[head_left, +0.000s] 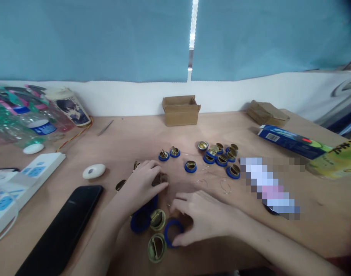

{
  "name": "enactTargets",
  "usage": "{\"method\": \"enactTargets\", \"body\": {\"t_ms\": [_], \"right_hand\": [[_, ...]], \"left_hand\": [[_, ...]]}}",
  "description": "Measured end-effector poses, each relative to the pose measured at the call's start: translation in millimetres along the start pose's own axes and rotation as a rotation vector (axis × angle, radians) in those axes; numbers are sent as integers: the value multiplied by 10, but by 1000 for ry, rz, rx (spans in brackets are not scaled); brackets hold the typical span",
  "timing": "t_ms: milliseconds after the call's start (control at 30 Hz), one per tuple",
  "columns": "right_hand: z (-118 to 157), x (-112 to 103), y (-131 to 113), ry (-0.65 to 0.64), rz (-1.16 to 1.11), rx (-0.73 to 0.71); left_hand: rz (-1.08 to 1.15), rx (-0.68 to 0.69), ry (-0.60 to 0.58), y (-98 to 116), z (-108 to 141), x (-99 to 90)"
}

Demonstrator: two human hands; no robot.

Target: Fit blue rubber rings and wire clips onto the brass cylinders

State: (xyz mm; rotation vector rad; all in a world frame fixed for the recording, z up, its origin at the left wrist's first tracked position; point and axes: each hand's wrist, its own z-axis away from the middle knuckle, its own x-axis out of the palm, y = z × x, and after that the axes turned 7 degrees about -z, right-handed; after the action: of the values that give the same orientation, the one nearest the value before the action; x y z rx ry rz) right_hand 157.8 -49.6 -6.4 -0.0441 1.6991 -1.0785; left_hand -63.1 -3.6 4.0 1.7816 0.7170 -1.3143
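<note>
My left hand (pixel 146 178) is closed round a brass-coloured round piece (pixel 163 179), partly hidden by its fingers and blurred. To the right, my right hand (pixel 200 214) has its fingers curved and apart. Its thumb tip meets or overlaps the lower right edge of a blue ring (pixel 165 234) on the table. Beside that ring lie two brass round pieces with a bar across, one (pixel 157 220) above and another (pixel 156 248) below. A second blue ring (pixel 140 221) sits to their left, under my left forearm. More brass pieces are half hidden behind my left hand.
Several brass pieces in blue rings (pixel 221 159) lie farther back with thin wire loops (pixel 225 186). A cardboard box (pixel 181 115) stands by the wall. Left are a phone (pixel 61 230), white oval case (pixel 94 171), power strip (pixel 28 178) and bottles (pixel 40 124); right, a blue box (pixel 293 142).
</note>
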Motion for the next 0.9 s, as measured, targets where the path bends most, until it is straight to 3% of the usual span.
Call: {"method": "enactTargets", "body": {"t_ms": [200,333,533,633,900], "right_hand": [[4,11,2,-57,9,-36],[26,-56,-38,-41,-48,2],[102,-353,53,265,-373,199],[85,-408,119,440,-586,175],[-30,-244,229,795,-680,170]], "left_hand": [[206,-136,97,97,-32,3],[373,-153,162,220,-48,36],[657,-262,230,292,-62,123],[744,-305,279,297,-88,145],[1185,-476,64,446,-146,148]]}}
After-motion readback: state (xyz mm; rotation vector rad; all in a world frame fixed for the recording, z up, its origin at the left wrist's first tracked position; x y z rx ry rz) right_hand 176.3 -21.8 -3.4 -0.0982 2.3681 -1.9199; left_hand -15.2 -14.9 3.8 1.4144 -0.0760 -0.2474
